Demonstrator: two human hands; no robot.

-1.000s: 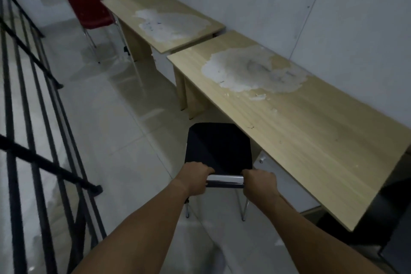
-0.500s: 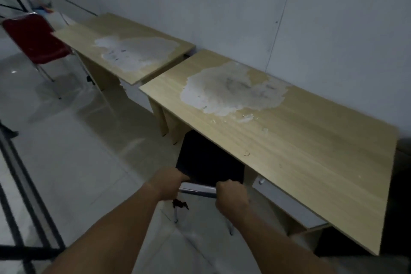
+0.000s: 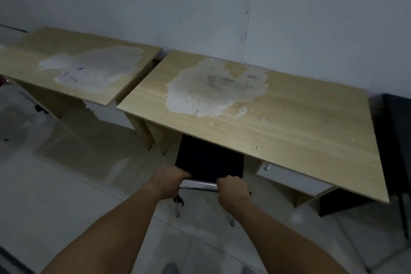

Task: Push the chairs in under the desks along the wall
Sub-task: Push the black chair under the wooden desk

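A black chair (image 3: 209, 161) with a chrome frame stands partly under the near wooden desk (image 3: 300, 138), its front edge hidden by the desktop. My left hand (image 3: 170, 181) grips the chrome back bar at its left end. My right hand (image 3: 232, 191) grips the same bar at its right end. The desk stands against the white wall, and a large patch of its surface is peeled white. A second wooden desk (image 3: 29, 55) with a similar patch stands to the left, also against the wall.
A white drawer unit (image 3: 295, 182) hangs under the near desk, right of the chair. A dark piece of furniture (image 3: 398, 140) stands at the far right. A sliver of a red chair (image 3: 1, 80) shows at the left edge. The floor is pale glossy tile (image 3: 66, 196).
The chair has slid further under the near desk, with both hands still on its back bar. My view has swung right to face the wall; the railing has left the frame and only a sliver of the red chair remains.
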